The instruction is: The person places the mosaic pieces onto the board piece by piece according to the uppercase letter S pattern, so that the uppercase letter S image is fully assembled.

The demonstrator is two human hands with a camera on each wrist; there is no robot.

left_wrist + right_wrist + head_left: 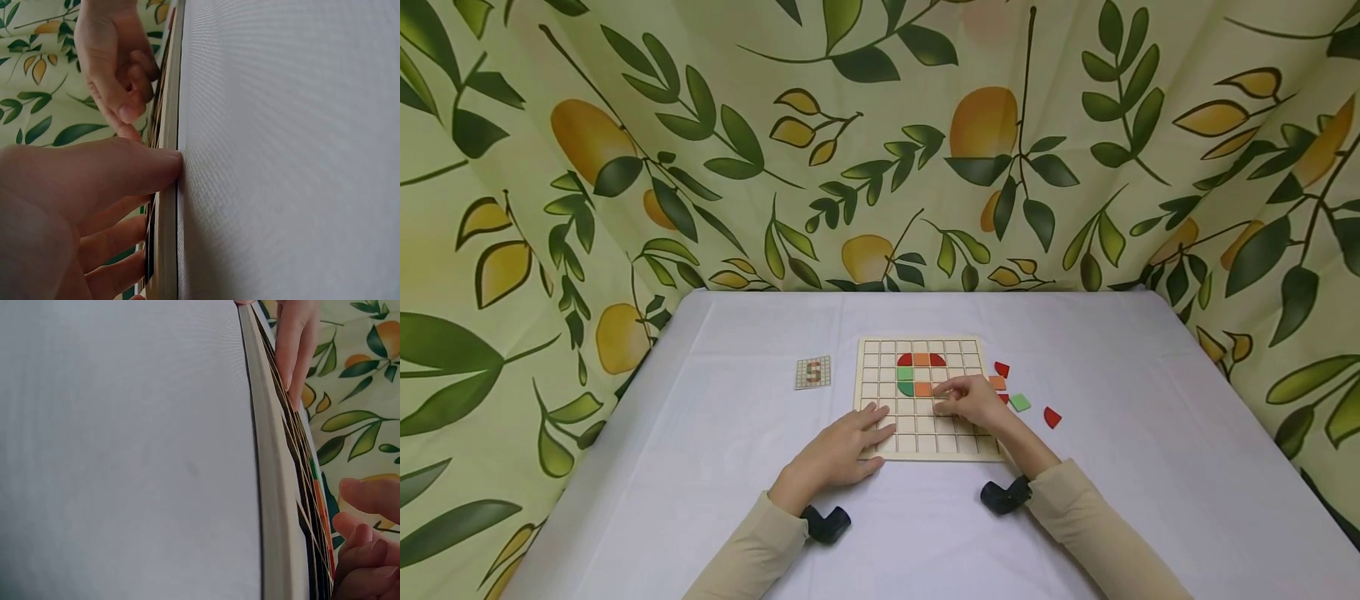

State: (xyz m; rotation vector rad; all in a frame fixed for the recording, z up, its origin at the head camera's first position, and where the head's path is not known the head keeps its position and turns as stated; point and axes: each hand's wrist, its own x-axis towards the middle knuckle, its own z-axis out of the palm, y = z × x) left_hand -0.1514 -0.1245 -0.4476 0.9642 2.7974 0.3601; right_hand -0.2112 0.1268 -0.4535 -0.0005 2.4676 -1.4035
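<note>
A pale square grid board [917,447] lies on the table. On it are two red quarter-round tiles, two orange square tiles [921,359], a light green square tile [905,373] and a dark green quarter-round tile [906,388]. My left hand [850,443] rests on the board's near left corner, fingers spread, its thumb [150,170] at the front edge. Over the board's right half, my right hand [972,402] has its index fingertip beside the lower orange tile. Thumb and index are apart with no tile visible between them; the cell beneath the fingertip is hidden.
Right of the board lie several loose tiles, among them a red quarter-round [1052,417], a light green square [1020,402] and an orange square [997,382]. A small pattern card [813,372] lies to the left. A leaf-print curtain [880,167] hangs behind the white-covered table [737,333].
</note>
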